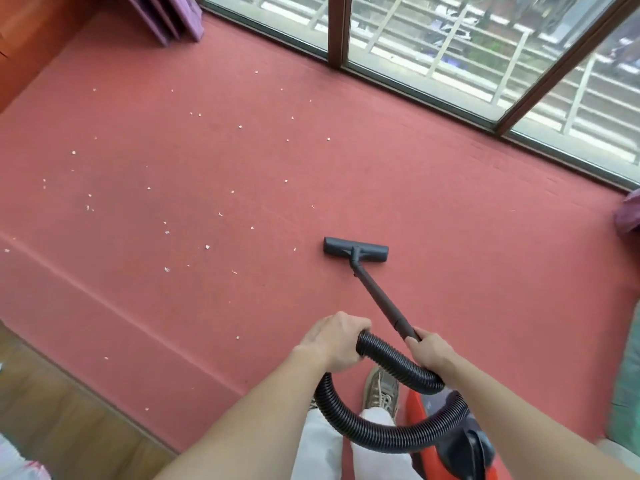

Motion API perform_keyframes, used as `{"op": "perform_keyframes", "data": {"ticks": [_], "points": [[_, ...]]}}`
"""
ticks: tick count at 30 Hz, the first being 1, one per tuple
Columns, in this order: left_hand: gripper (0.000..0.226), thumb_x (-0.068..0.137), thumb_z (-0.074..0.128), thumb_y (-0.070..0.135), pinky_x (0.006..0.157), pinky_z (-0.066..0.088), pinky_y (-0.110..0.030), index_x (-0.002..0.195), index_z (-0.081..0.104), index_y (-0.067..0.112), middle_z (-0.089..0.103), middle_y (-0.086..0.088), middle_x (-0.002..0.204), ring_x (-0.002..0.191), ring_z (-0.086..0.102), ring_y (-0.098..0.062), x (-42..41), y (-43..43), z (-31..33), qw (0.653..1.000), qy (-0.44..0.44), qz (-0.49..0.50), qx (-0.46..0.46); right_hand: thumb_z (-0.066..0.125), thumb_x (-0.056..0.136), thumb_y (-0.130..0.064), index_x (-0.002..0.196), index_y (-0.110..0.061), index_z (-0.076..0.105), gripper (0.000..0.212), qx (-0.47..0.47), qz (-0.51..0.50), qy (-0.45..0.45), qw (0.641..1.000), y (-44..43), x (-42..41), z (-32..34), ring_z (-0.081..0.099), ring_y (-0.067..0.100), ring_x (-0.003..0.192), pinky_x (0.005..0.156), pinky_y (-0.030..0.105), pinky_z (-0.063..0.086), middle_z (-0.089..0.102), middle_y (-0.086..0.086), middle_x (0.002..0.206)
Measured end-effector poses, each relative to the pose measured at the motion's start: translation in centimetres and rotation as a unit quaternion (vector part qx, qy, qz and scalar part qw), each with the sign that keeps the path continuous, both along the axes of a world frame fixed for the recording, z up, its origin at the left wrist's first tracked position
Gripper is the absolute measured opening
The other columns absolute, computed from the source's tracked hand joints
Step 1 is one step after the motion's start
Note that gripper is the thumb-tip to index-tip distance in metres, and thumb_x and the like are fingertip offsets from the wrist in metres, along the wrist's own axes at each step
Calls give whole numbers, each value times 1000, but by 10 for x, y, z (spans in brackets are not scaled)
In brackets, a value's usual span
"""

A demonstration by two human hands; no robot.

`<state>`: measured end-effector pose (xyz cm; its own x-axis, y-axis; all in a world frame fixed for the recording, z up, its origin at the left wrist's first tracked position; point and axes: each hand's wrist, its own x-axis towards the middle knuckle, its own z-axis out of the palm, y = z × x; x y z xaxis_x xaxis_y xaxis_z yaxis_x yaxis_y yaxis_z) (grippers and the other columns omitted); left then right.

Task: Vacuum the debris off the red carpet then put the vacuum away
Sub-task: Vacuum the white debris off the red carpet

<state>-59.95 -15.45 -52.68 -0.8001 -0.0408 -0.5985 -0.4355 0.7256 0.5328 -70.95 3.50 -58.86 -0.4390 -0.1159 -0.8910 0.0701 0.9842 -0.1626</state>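
From the head view, the red carpet (450, 220) fills most of the floor, running from a strip of wooden floor (52, 410) at the lower left up to the window (450, 46) at the top right. Small pale scraps of debris (207, 247) lie scattered over the left and middle of the carpet, with a few near its raised front edge. The part of the carpet to the right of the vacuum head shows none that can be made out.

The vacuum head (355, 250) sits flat on the carpet near the middle, just right of the nearest scraps. A dark tube (375, 296) slants back from it toward the person.

The right grip (431, 351) is closed around the near end of the tube, where the ribbed black hose (381, 441) joins it. The left grip (334, 342) is curled over the top of the hose's first bend, just beside the right one. From there the hose loops down and round to the red vacuum body (420, 414), which stands on the carpet at the person's right side.

A shoe (381, 389) and white trouser legs (318, 445) show between the forearms. A purple curtain (166, 15) hangs at the top left.
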Motion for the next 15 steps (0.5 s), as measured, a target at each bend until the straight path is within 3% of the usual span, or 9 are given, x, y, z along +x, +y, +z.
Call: {"op": "perform_keyframes", "data": {"ticks": [3, 6, 9, 11, 15], "points": [[17, 83, 62, 19, 67, 40, -32, 85, 47, 26, 63, -4, 84, 84, 62, -35, 2, -11, -5, 998, 20, 61, -19, 43, 97, -26, 131, -23, 58, 38, -29, -44, 30, 998, -32, -24, -18, 58, 26, 77, 66, 28, 42, 64, 9, 91], [13, 85, 62, 18, 64, 42, -36, 91, 51, 22, 63, -3, 85, 80, 60, -35, 0, -35, -9, 988, 62, 133, -53, 42, 96, -18, 122, -17, 61, 32, -64, -88, 59, 992, -87, -56, -36, 54, 23, 67, 54, 27, 40, 60, 11, 88], [13, 85, 62, 18, 62, 46, -37, 93, 53, 20, 61, -2, 83, 77, 59, -34, 3, -57, -14, 973, 100, 193, -81, 41, 93, -15, 117, -9, 61, 32, -77, -106, 71, 989, -128, -73, -53, 55, 26, 70, 49, 25, 40, 62, 17, 101], [13, 84, 62, 16, 62, 47, -38, 92, 53, 21, 60, -1, 81, 75, 58, -32, 13, -63, -17, 967, 106, 216, -81, 41, 91, -13, 114, -9, 61, 32, -70, -81, 70, 992, -140, -66, -56, 55, 27, 71, 49, 24, 41, 63, 19, 106], [18, 79, 60, 14, 64, 50, -38, 90, 49, 24, 62, 0, 79, 75, 60, -32, 52, -49, -23, 969, 59, 239, -33, 43, 92, -16, 119, -19, 63, 33, -73, 31, 30, 996, -132, -28, -31, 55, 24, 65, 54, 26, 42, 62, 11, 86]]}}
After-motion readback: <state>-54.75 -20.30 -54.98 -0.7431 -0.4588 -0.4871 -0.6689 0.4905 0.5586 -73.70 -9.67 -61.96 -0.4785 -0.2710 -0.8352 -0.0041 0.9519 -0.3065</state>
